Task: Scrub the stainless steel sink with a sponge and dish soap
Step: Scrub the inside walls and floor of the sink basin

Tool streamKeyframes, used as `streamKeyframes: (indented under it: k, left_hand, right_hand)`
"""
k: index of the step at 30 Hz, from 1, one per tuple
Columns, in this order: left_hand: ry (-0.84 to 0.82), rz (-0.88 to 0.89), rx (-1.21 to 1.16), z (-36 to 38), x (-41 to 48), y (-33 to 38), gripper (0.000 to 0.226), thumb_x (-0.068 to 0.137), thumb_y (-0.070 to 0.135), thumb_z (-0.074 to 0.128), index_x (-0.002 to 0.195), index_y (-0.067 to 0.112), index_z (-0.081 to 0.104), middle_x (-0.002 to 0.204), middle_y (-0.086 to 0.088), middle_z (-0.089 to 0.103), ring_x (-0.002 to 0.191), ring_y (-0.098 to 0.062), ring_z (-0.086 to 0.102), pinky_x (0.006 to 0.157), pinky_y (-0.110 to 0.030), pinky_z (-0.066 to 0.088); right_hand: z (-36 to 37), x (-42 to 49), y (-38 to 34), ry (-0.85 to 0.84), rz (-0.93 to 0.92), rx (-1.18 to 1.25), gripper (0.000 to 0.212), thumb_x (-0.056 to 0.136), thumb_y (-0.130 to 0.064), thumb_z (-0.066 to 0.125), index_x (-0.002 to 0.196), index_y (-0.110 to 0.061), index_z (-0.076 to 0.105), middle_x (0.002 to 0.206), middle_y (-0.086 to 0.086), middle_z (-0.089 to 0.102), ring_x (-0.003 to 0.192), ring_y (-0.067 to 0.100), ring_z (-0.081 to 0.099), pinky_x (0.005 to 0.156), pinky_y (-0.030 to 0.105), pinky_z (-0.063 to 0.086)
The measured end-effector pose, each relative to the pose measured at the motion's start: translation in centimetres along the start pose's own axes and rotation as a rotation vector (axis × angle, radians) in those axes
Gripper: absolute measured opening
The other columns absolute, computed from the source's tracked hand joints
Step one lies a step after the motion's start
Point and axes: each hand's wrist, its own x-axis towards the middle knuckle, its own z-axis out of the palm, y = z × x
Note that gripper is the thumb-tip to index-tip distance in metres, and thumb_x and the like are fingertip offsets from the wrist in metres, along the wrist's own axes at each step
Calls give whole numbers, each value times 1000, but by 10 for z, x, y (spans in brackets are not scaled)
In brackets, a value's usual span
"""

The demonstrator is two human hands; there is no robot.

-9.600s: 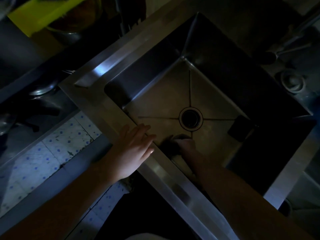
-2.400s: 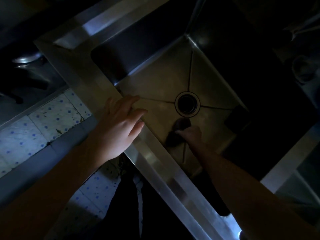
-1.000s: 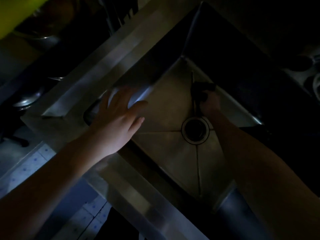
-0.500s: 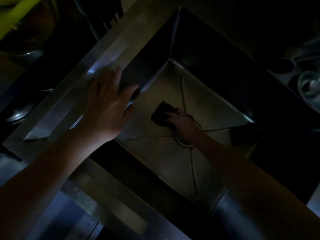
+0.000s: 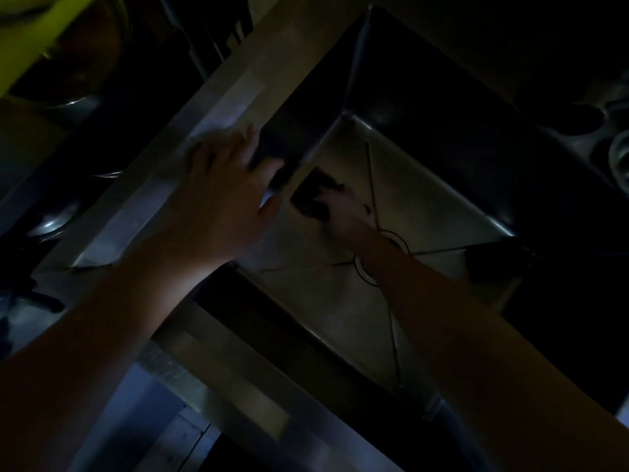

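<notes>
You've got a yellow-green board (image 5: 41, 32) top left, tilted, w/ a metal bowl (image 5: 73, 97) just below it. Dark rack (image 5: 211, 32) beside those. Round metal bits (image 5: 617, 155) far right, too dim to ID. Pale tiled floor (image 5: 190, 437) at bottom.

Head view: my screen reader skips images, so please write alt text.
The right hand presses a dark sponge on the floor of a dim stainless steel sink near its left wall. The left hand rests open on the rim.

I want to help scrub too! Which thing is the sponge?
Look inside the steel sink, on its flat bottom left of the round drain. The sponge is the dark pad under the right hand, unlike the dark block lying untouched at the basin's right.
</notes>
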Motion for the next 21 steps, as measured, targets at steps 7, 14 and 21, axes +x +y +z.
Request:
streamKeyframes:
  k: [7,14,21]
  left_hand:
    - [59,-3,-65,0,1,-4,40,86,30,56,123,14,55,147,-18,38,136,-32,35,105,-59,27]
    - [22,-61,-84,-3,-5,3,42,91,33,47,129,15,49,153,-14,25,141,-30,23,109,-60,24]
    - [26,-40,-84,4,-44,19,42,91,25,53,131,17,48,156,-15,19,143,-32,16,110,-53,17]
  right_hand:
    - [51,-65,-14,-255,-330,-168,39,96,-16,42,134,-23,50,148,3,40,141,21,27,113,36,22]
    - [29,-133,50,-432,-255,-136,38,93,-22,48,129,-14,56,142,7,48,127,19,45,108,29,34]
    - [8,-191,86,-446,-197,-365,44,98,-12,35,141,-18,40,152,-2,34,141,17,26,114,31,28]
